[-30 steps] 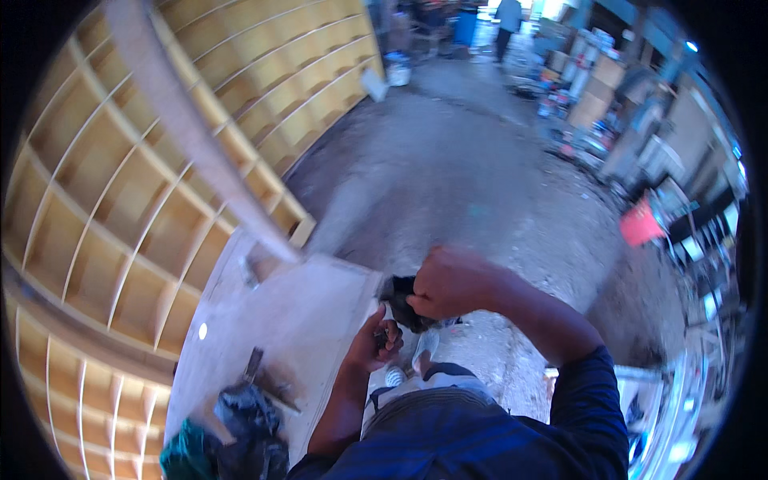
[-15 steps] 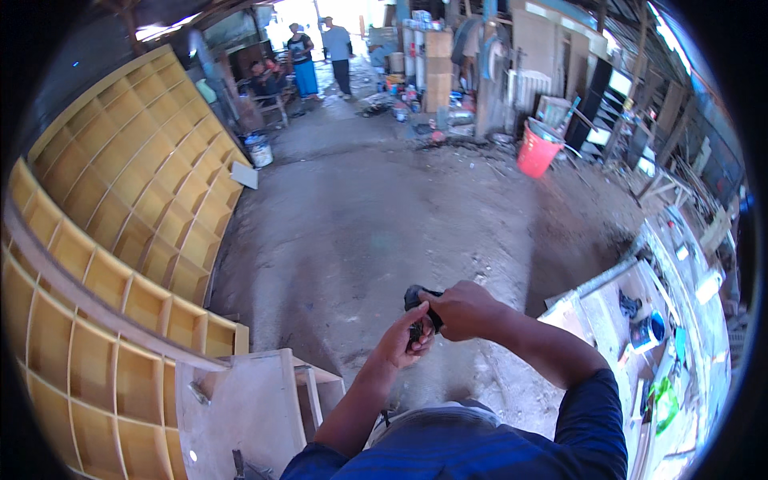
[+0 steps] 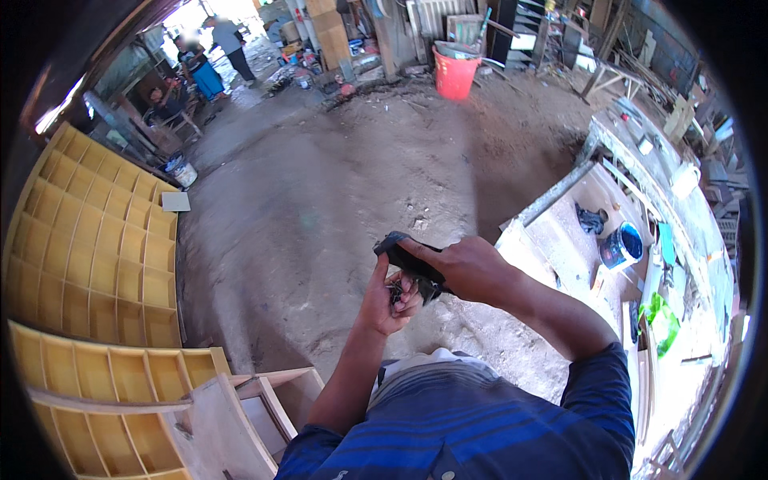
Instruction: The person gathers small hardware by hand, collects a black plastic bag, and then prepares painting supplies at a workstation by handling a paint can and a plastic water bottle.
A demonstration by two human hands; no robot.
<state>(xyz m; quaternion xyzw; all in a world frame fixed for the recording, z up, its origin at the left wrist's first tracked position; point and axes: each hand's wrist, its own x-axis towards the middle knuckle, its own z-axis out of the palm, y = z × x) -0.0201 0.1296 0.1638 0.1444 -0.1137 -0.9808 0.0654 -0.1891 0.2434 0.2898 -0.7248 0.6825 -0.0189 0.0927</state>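
Note:
In front of my body, my right hand grips a dark, soft-looking black item, possibly a pouch, with the index finger lying along it. My left hand is cupped just below and left of it, fingers curled round small dark metal pieces, too small to name exactly, with the thumb raised against the black item's end. What lies inside or under the black item is hidden.
Yellow grid shelving lines the left; a pale wooden frame stands lower left. On the right is a cluttered workbench with a paint bucket. A red bin, people and piled boards are farther off.
My view has swung rightward, away from the shelving toward the workbench. My hands still hold their items, and the black item now shows more fully, stretched between them.

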